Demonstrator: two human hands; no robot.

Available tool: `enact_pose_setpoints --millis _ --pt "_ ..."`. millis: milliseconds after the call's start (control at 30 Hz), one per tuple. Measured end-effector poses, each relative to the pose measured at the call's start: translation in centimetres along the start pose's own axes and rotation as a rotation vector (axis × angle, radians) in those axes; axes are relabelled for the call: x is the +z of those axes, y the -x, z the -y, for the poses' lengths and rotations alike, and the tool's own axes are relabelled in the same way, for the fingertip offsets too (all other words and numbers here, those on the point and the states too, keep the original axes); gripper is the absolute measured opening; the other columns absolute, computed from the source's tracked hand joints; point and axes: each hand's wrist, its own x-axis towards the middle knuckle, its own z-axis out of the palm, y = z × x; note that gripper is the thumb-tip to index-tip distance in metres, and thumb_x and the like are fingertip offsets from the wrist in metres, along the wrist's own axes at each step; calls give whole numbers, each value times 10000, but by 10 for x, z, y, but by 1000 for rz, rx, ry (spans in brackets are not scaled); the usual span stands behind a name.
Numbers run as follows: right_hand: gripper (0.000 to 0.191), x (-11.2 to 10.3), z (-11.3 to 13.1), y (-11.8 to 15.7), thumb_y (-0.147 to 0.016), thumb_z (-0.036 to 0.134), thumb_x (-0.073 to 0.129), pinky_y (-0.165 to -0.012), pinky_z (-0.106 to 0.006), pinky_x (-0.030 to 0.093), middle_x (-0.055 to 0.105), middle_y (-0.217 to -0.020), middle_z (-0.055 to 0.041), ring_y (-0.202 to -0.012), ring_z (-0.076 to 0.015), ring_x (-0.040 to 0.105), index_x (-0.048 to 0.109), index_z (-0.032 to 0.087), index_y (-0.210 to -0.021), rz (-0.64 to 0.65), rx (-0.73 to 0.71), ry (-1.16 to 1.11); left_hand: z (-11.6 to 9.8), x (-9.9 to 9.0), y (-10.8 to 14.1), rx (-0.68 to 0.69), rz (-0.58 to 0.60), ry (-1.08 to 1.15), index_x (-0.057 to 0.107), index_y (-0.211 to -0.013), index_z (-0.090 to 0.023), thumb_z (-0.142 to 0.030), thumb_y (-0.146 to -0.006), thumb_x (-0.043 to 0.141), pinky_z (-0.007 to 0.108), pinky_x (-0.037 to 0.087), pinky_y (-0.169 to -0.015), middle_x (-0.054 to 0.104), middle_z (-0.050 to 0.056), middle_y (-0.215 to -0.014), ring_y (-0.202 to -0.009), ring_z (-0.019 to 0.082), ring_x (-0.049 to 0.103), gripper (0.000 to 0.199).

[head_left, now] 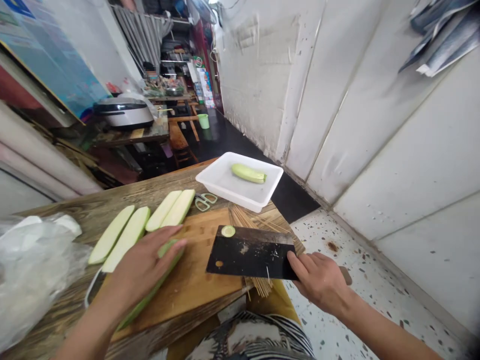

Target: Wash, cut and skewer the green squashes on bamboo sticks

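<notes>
My right hand [318, 277] grips the handle of a broad dark cleaver [251, 257], its blade lying flat-side up over the right of a wooden cutting board [202, 285]. On the blade sits a small round zucchini slice [228, 231]. Under my left hand [140, 260] is a green zucchini [150, 296], with thumb and fingers on either side of its far end; the palm hides part of it. Beyond that hand, several long zucchini pieces lie cut face up, among them one piece [112, 235] at the left and another [180, 207] near the board.
A white tray [210, 181] with a whole zucchini [248, 173] stands at the table's far corner. Scissors [204, 201] lie beside it. Thin wooden skewers [262, 286] stick out under the cleaver. Left is a plastic bag [33, 280]. A person [152, 77] is in the background.
</notes>
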Motion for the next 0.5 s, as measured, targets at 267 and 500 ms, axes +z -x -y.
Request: enact_pose_setpoints --millis 267,500 --pt "231 -21 -34 79 -866 64 406 -486 -313 358 526 -621 -23 -526 -146 450 572 39 -1025 22 -25 -12 -140 55 -35 168 570 368 653 -1094 -155 -508 -678 641 279 457 -660 670 45 -867 -728 175 575 546" --pt "261 -32 -53 161 -879 65 384 -503 -315 395 570 -658 -49 -560 -158 497 559 39 -1070 29 122 -57 -207 104 -83 355 637 278 689 -808 -170 -445 -707 616 242 366 -564 583 -18 -617 -598 135 503 302"
